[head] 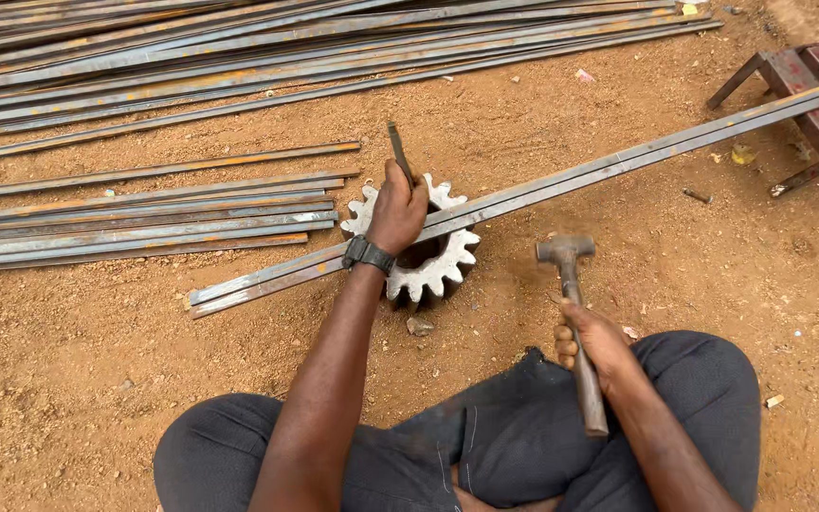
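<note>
Dark chisel [398, 152] is gripped upright by left hand [398, 210] at frame centre, set on long flat steel bars [618, 161] laid across pale toothed gear [438, 267]. Hammer [573, 313] is clasped by right hand [594, 341], lower right. Bare dirt [97, 379] is seen lower left; bar stacks [144, 223] left.

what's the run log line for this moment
left hand: holds chisel on steel strips over gear | right hand: grips hammer, raised off strips | ground: dirt
</note>
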